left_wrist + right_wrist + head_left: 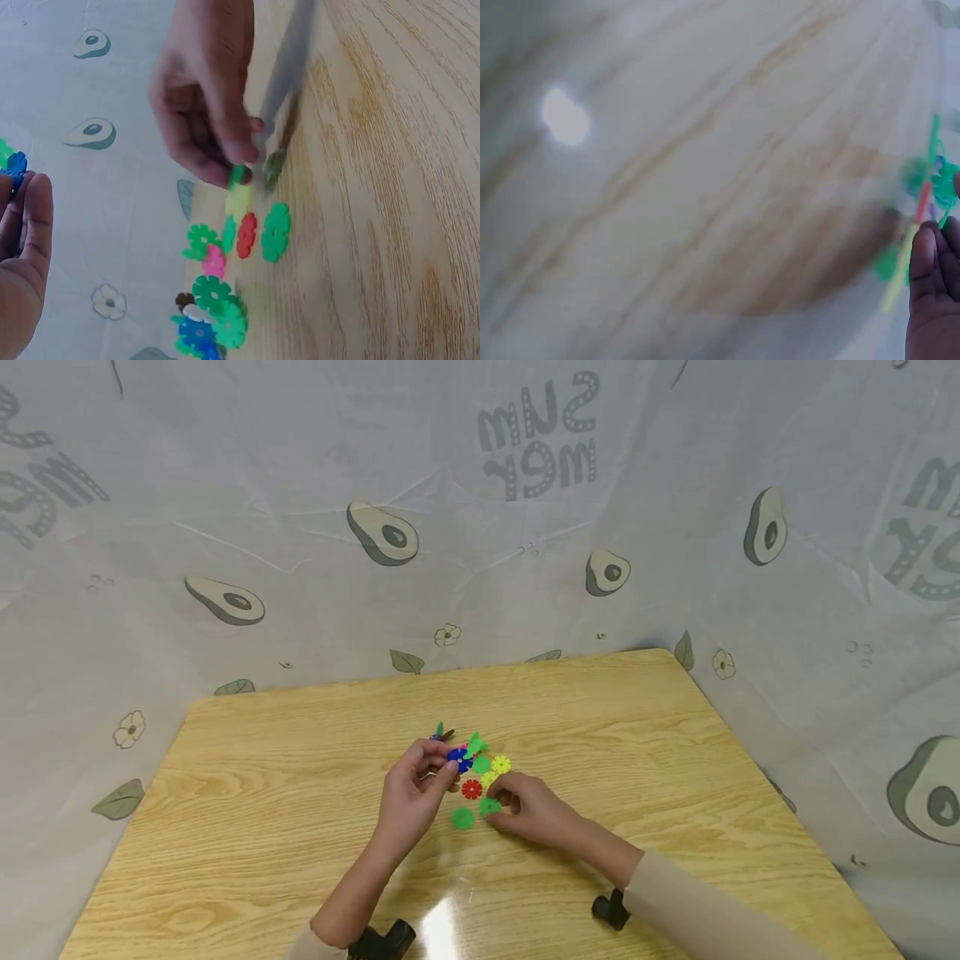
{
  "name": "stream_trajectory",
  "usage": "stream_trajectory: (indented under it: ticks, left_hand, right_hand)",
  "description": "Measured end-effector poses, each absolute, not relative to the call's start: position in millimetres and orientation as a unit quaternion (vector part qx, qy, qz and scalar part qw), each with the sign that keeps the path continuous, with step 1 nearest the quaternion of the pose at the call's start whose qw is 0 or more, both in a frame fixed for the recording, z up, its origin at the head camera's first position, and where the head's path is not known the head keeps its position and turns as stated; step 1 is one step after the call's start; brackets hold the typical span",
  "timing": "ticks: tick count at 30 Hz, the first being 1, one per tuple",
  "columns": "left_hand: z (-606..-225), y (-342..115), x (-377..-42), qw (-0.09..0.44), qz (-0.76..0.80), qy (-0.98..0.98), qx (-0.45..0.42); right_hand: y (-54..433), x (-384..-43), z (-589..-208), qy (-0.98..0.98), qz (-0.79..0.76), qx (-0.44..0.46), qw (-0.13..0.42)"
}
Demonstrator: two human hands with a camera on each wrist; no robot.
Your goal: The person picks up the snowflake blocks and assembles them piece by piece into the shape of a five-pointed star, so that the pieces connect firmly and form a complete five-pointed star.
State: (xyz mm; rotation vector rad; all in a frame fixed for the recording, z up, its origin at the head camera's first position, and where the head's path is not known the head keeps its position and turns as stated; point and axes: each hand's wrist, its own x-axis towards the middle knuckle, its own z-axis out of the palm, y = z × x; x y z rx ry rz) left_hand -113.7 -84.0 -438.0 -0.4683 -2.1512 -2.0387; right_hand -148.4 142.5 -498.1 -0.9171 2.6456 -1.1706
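Observation:
My left hand (411,789) pinches a blue notched plastic disc (460,761) between thumb and fingers, raised above the table. Green pieces show right behind that disc; in the left wrist view a green piece (5,154) appears next to it. With thumb and fingertips, my right hand (534,808) pinches a green notched disc (490,807), lower and closer to the tabletop. Between the hands lie a red disc (472,789), a yellow disc (501,764) and another green disc (462,818). Fingers partly cover a second yellow disc.
Beyond my left hand, a cluster of joined discs (214,322) in green, blue, white and brown lies on the wooden table (300,860). A pink disc (214,261) is near it. Patterned cloth (480,568) hangs behind the table and along its sides.

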Motion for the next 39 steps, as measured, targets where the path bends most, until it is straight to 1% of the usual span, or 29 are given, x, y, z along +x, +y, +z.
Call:
stream_trajectory:
  ticks: [3,6,9,14,22,26,33,39]
  left_hand:
    - [-438.3,-83.2,-113.5,0.074,-0.681,-0.713,-0.152]
    - [-439.1,-82.8,-113.7,0.08,-0.683,-0.71,-0.149]
    - [-439.9,-81.4,-113.3,0.075,-0.69,-0.703,-0.153]
    - [-438.5,-78.4,-112.1,0.07,-0.69,-0.699,-0.174]
    - [-437.1,-76.5,-110.6,0.071,-0.687,-0.698,-0.189]
    - [-437.2,-76.4,-110.2,0.076,-0.683,-0.701,-0.191]
    - [-438.2,-76.5,-110.2,0.076,-0.673,-0.705,-0.21]
    - [-440.1,-77.3,-109.2,0.081,-0.658,-0.719,-0.209]
  right_hand:
    - [146.2,-144.3,-485.2,0.856,-0.437,-0.27,0.051]
    - [148.5,-141.1,-467.9,0.848,-0.469,-0.245,0.03]
    - [150.5,-137.6,-451.3,0.834,-0.501,-0.23,0.013]
    - [150.3,-131.3,-432.5,0.803,-0.547,-0.238,0.004]
    - [147.0,-125.6,-424.6,0.773,-0.579,-0.257,-0.019]
    - [147.1,-124.2,-422.7,0.769,-0.584,-0.26,-0.01]
    - [145.5,-121.5,-419.8,0.771,-0.585,-0.25,0.025]
    - [141.7,-119.6,-417.0,0.765,-0.594,-0.246,0.05]
